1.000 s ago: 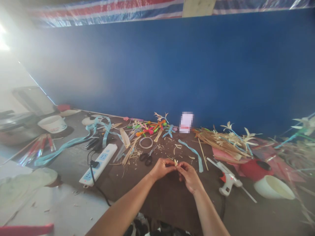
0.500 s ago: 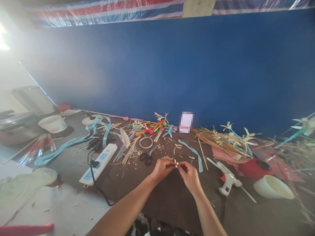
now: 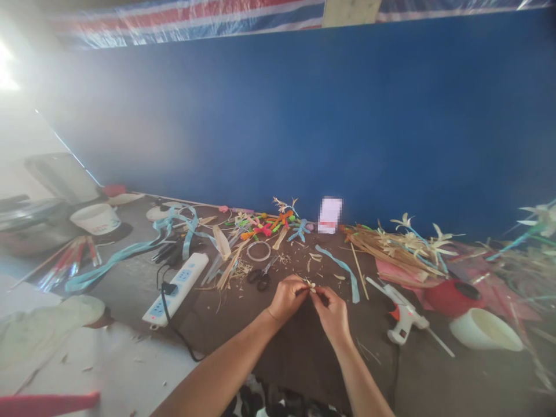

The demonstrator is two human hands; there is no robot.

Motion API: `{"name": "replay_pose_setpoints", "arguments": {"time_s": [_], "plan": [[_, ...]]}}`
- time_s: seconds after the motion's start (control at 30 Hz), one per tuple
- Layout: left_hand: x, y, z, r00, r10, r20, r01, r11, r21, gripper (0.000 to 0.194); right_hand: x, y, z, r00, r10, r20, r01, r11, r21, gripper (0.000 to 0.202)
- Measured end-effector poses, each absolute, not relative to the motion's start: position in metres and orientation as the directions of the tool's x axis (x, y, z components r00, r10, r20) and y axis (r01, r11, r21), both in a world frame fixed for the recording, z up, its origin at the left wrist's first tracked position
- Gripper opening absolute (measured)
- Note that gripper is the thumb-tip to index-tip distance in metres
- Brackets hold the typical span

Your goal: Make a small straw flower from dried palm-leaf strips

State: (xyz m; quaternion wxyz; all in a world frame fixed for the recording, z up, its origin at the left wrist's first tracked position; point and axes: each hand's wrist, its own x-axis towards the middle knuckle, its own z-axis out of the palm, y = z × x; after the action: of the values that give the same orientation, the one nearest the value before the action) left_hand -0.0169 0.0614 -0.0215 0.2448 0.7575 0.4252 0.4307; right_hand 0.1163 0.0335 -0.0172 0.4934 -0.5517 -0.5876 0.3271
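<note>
A small pale flower-like piece [image 3: 311,286] is pinched between the fingertips of both hands over the dark table [image 3: 299,359]. My left hand [image 3: 286,298] grips it from the left, thumb and forefinger pressed together. From the right, my right hand [image 3: 332,313] holds it with closed fingertips; the hands nearly touch. Dark-handled scissors [image 3: 261,278] lie just beyond my left hand, near a clear ring of tape [image 3: 258,251]. Beyond my right hand runs a light blue ribbon [image 3: 341,266], with pale scraps around it.
On the left are a white power strip [image 3: 176,289] with a black cable, blue ribbon and a white bowl [image 3: 95,219]. A glue gun [image 3: 406,318], white cup [image 3: 484,330], red container [image 3: 454,297] and dried strips lie right. A blue panel [image 3: 278,127] stands behind.
My right hand has shifted slightly left and its fingers have changed position around the pale piece. My left hand has hardly moved. The whole view has shifted slightly.
</note>
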Motion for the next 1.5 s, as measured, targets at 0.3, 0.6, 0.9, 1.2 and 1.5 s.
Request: {"name": "replay_pose_setpoints", "arguments": {"time_s": [0.3, 0.6, 0.9, 1.2, 1.5], "plan": [[-0.015, 0.062, -0.021, 0.275, 0.865, 0.419, 0.456, -0.501, 0.735, 0.013, 0.113, 0.035, -0.023, 0.144, 0.967, 0.212, 0.351, 0.15, -0.924, 0.017], [-0.015, 0.061, -0.018, 0.236, 0.899, 0.368, 0.429, -0.437, 0.791, 0.011, 0.112, 0.037, -0.032, 0.171, 0.977, 0.128, 0.196, 0.094, -0.976, 0.026], [-0.017, 0.063, -0.017, 0.236, 0.921, 0.31, 0.393, -0.383, 0.836, 0.013, 0.113, 0.035, -0.032, 0.169, 0.981, 0.098, 0.128, 0.077, -0.989, 0.03], [-0.017, 0.066, -0.019, 0.22, 0.932, 0.287, 0.374, -0.352, 0.858, 0.017, 0.112, 0.033, -0.033, 0.159, 0.984, 0.083, 0.023, 0.08, -0.997, 0.029], [-0.018, 0.07, -0.024, 0.298, 0.91, 0.289, 0.368, -0.389, 0.844, 0.019, 0.128, 0.043, -0.015, 0.11, 0.989, 0.1, 0.108, 0.088, -0.99, 0.024]]}}
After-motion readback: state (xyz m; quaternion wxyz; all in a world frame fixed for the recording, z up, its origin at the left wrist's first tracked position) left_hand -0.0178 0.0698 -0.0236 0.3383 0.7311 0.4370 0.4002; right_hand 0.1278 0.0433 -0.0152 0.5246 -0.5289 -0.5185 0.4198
